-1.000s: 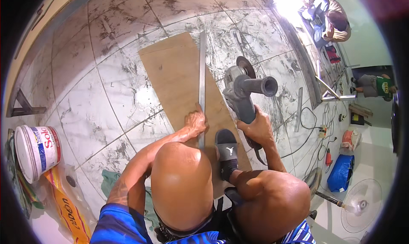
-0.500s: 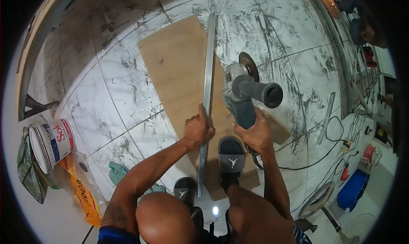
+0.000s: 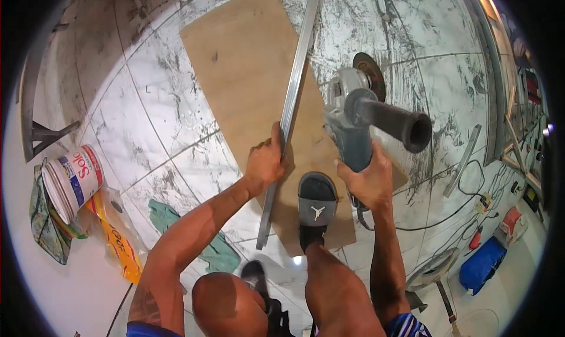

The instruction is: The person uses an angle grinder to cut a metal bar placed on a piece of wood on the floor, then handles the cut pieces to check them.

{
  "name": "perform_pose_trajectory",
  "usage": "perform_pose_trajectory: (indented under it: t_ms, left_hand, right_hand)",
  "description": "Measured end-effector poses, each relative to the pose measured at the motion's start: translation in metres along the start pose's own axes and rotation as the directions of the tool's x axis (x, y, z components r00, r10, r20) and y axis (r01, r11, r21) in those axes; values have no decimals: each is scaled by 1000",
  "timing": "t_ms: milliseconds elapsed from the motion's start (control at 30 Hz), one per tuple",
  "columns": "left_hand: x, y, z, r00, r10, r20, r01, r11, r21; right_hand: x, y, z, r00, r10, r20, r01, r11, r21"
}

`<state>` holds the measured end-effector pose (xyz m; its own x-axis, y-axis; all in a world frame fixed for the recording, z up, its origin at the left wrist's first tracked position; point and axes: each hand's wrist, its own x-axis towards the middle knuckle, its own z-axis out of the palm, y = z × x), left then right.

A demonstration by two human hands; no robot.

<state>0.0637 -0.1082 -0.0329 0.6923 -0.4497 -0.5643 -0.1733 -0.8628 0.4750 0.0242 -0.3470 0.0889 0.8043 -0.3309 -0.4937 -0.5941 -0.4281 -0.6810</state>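
My left hand [image 3: 266, 162] is closed around a long metal bar [image 3: 297, 69], its index finger stretched along the side. The bar lies aslant over a brown board [image 3: 235, 54] on the floor, its far end leaning right. In my right hand [image 3: 372, 175] is an angle grinder [image 3: 355, 134], gripped by its dark body. The grinder's disc [image 3: 369, 75] points away from me, right of the bar, and the black side handle [image 3: 400, 122] sticks out to the right. My right foot, in a dark slide sandal [image 3: 318, 204], presses on the board's near part.
A white bucket [image 3: 73, 181], a yellow plastic bag [image 3: 118, 237] and a green cloth [image 3: 218, 252] lie at left. At right are a short metal strip [image 3: 463, 160], power cords, a blue bag [image 3: 482, 266] and a fan [image 3: 432, 269]. Bright sparks glow at the far right.
The metal bar has turned, its far end going right and its near end left. My right hand has carried the grinder a little right. My left foot has drawn back.
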Motion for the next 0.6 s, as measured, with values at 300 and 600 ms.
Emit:
perform_pose_trajectory:
  t_ms: [300,600]
  left_hand:
    - [-5,24,-33,966,-137,219,156,985,-69]
    - [1,-23,-11,983,182,28,-171,959,-228]
  right_hand:
    - [-9,6,23,998,-46,-33,49,996,78]
    - [-46,-5,19,968,-223,-117,219,975,-49]
